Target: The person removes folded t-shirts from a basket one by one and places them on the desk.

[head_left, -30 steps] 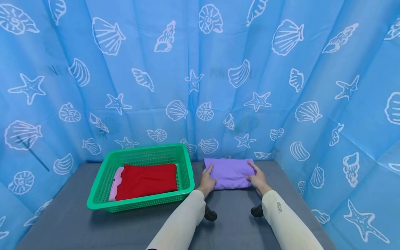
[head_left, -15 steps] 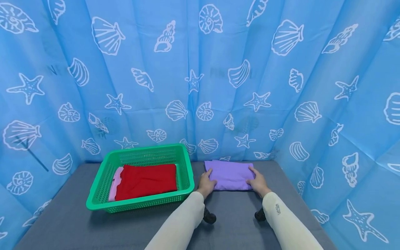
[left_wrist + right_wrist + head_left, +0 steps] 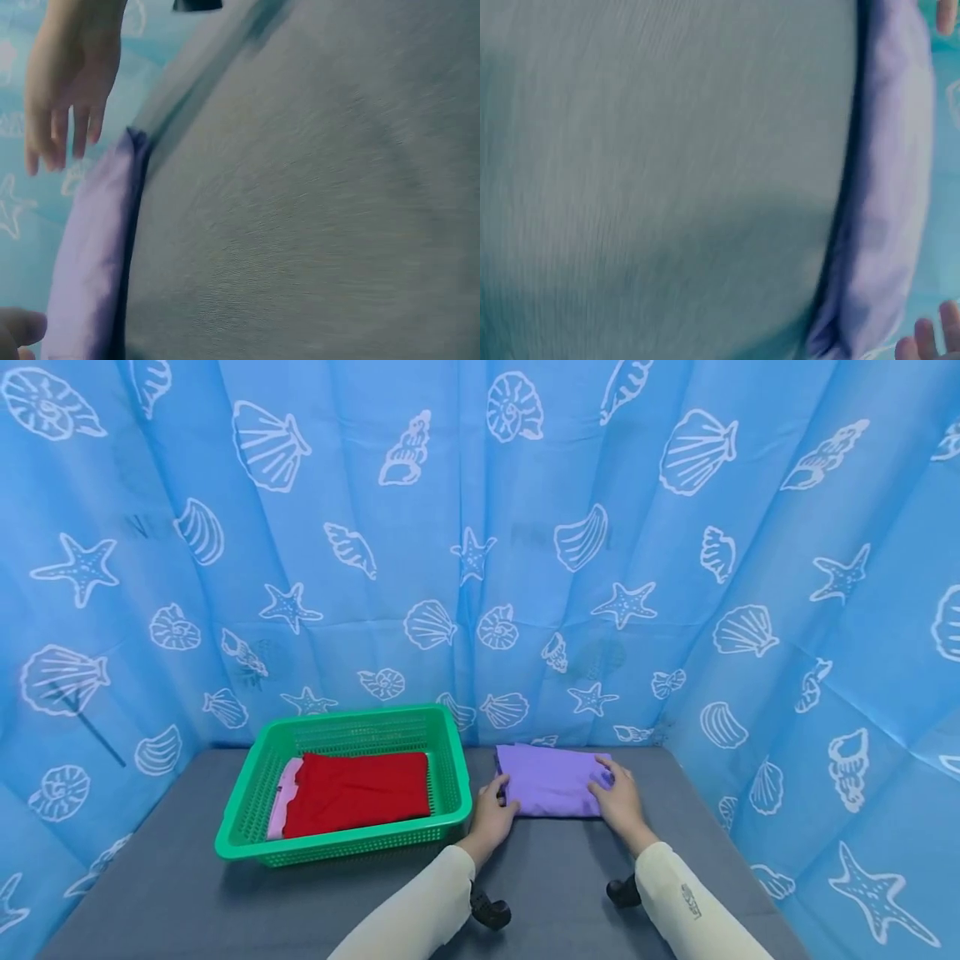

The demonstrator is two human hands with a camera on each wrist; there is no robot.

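A folded purple cloth (image 3: 558,783) lies flat on the grey table near the back curtain. My left hand (image 3: 491,822) is beside its left edge, fingers slightly bent and spread. Over the right edge hovers my right hand (image 3: 621,802), its fingers loose. In the left wrist view, the right hand (image 3: 73,82) shows relaxed fingers apart from the purple cloth (image 3: 90,262). The right wrist view has the right hand's fingertips (image 3: 925,337) off the cloth (image 3: 892,150); most of that hand is cut off. Neither hand grips anything.
A green plastic basket (image 3: 360,728) stands left of the purple cloth, close to my left forearm. Inside it a folded red cloth (image 3: 360,789) partly covers a pink one (image 3: 281,802). A blue shell-patterned curtain (image 3: 480,527) closes off the table's back and sides.
Both hands held the purple cloth at its sides earlier; they have let go. The left hand has drawn slightly back toward me. The cloth lies almost where it was.
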